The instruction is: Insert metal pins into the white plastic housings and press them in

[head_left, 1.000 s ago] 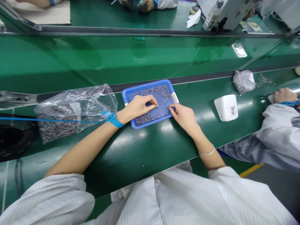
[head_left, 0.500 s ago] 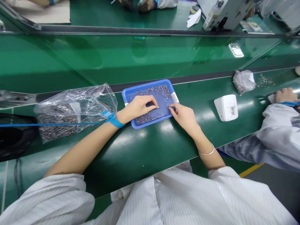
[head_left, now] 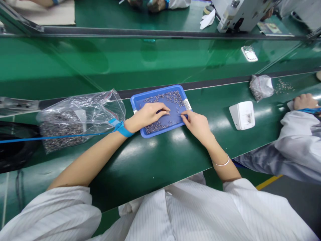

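A shallow blue tray (head_left: pixel 157 89) lies before me with many small metal screws (head_left: pixel 173 97) in it, heaped along its far side and near left corner. Above the tray's middle, my left hand (head_left: pixel 149 114) has thumb and forefinger closed in a pinch among a few loose screws; what is between the tips is too small to make out. My right hand (head_left: pixel 198 124) reaches over the tray's right rim, thumb and forefinger pressed together. Anything in that pinch is hidden. A blue wrist strap (head_left: pixel 121 128) with a cord is on my left wrist.
Left of the tray lies a clear plastic bag (head_left: pixel 62 129) of screws, beside a black container (head_left: pixel 17 147). A white box-shaped housing (head_left: pixel 242 115) stands at right, near a small bag (head_left: pixel 260 87) and a co-worker's hand (head_left: pixel 305 101). Behind runs a green belt (head_left: pixel 112 62) carrying a white part (head_left: pixel 249 54).
My left thumb and forefinger have shifted slightly, the forefinger reaching a little farther right. My right hand stays put. The white part on the belt has moved left, and the blue cord has sagged.
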The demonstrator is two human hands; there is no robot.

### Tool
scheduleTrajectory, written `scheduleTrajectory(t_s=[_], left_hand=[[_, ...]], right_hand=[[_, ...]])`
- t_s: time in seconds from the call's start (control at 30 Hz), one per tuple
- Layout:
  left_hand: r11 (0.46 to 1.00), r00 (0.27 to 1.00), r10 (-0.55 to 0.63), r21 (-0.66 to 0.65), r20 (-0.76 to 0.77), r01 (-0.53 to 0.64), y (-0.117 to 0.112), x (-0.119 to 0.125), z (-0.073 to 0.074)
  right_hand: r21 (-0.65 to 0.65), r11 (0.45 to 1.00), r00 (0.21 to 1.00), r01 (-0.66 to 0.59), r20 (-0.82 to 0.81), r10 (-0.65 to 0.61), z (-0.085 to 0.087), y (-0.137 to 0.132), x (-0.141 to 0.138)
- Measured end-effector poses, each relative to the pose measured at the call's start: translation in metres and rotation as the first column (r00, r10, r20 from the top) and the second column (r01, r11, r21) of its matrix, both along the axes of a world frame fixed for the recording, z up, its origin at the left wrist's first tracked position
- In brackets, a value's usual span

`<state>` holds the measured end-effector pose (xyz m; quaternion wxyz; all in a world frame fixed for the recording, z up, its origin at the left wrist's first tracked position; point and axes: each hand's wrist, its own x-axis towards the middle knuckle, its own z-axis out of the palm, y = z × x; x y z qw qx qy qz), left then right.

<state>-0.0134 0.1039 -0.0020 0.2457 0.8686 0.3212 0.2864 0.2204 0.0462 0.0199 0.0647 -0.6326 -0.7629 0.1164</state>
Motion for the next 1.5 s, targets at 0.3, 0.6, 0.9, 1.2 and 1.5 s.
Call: scheduleTrajectory(t_s=[0.3,0.6,0.9,1.2,1.5], left_hand=[[0.999,1.000,-0.008,-0.037,-0.028,0.007,-0.001,0.000,0.003],[0.994,0.999,0.008,-0.104,-0.042,-0.012,-0.002,0.001,0.005],[0.987,0.999,0.028,-0.159,-0.032,-0.033,-0.003,0.001,0.010],[1.000,0.999,0.002,-0.010,-0.036,-0.002,-0.002,0.002,0.007],[0.999,0.995,-0.045,0.012,0.089,0.045,0.000,-0.002,0.006]], right_hand=[[-0.005,1.000,1.000,0.004,0.007,-0.004,0.000,0.001,0.000],[-0.010,1.000,1.000,0.005,0.005,-0.004,0.002,0.000,-0.001],[-0.005,1.000,1.000,0.000,0.015,0.000,0.001,0.000,-0.001],[-0.010,1.000,1.000,-0.002,0.012,0.002,0.001,0.000,0.000],[-0.012,1.000,1.000,-0.001,0.018,0.001,0.002,0.000,-0.001]])
